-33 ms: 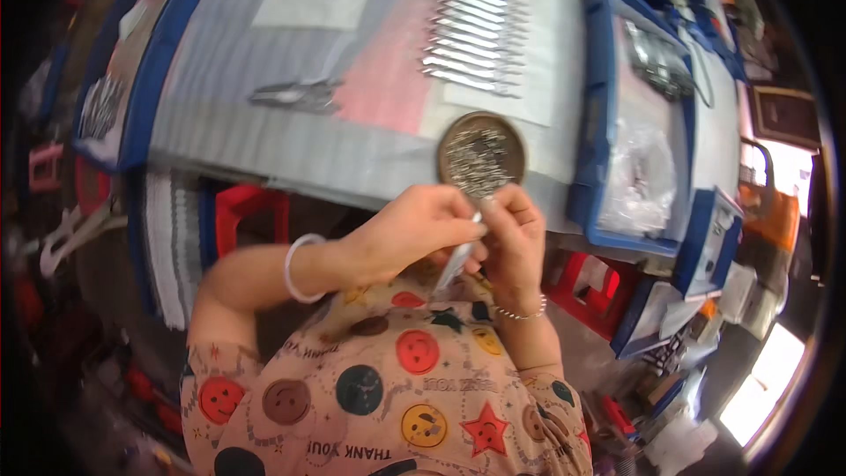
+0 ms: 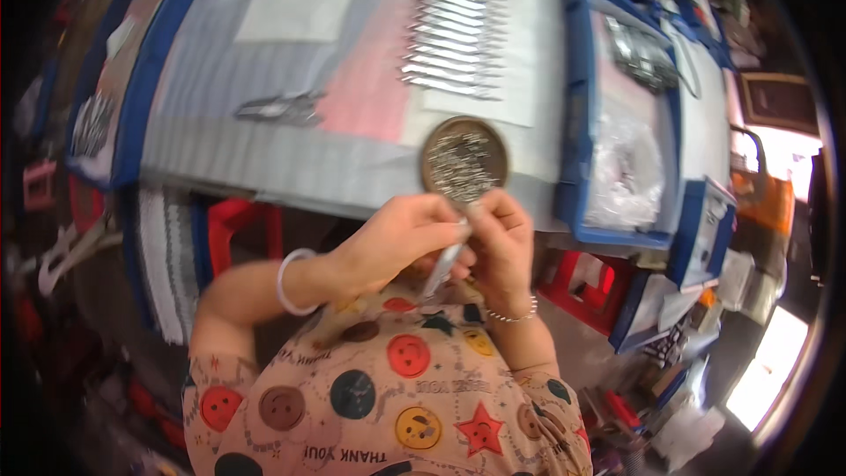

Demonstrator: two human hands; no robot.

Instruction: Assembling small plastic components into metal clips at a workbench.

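A slim, flat silvery metal piece (image 2: 443,270) slants down from the pinched fingers of my left hand (image 2: 392,236), above my lap and just off the table's front edge. My right hand (image 2: 504,234) is closed in a pinch at its upper end, fingertips against the left ones; whatever is between them is hidden. Just beyond both hands stands a round brown bowl (image 2: 501,155) filled with small metal parts (image 2: 458,163). Farther up the table, many similar slim silvery pieces (image 2: 454,26) lie side by side in a row on white paper.
Pliers-like metal tools (image 2: 280,109) rest on the grey table covering (image 2: 203,154) at left. Blue trays flank the table: the right one (image 2: 577,123) holds clear plastic bags (image 2: 624,178), the left one (image 2: 141,88) metal parts. Red stools (image 2: 577,295) stand below the table edge.
The table, bowl and trays sit slightly farther left in the picture, as the view has shifted. Both hands keep the same pinch around the metal piece.
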